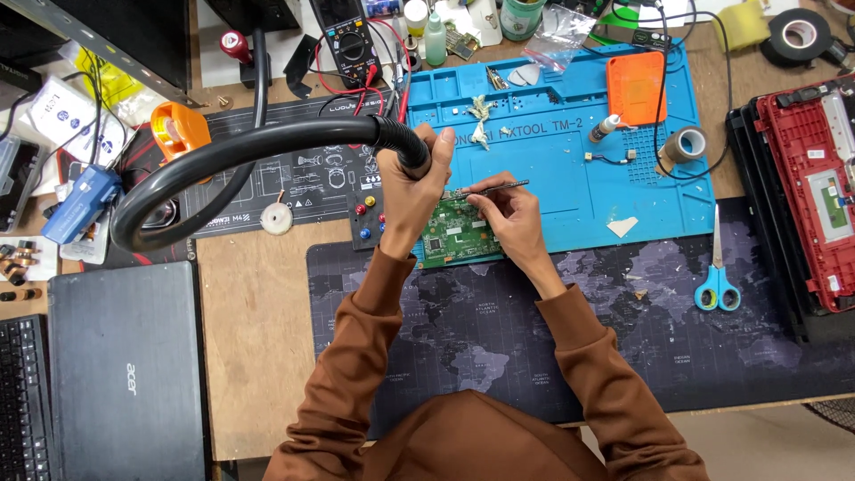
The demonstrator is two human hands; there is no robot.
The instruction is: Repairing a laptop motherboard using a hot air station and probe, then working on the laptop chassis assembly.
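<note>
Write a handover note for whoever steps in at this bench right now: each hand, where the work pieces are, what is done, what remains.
Left hand: gripping the nozzle end of the black hose tool, aimed down at the board.
Right hand: holding tweezers, tips over the top edge of the board.
Green circuit board: lies flat at the front edge of the blue work mat, between both hands.
Done: board is in place, both tools are on it.
Left: whether any part has come off cannot be told from here; work at the top edge looks unfinished.
Scissors lie to the right, untouched.
</note>
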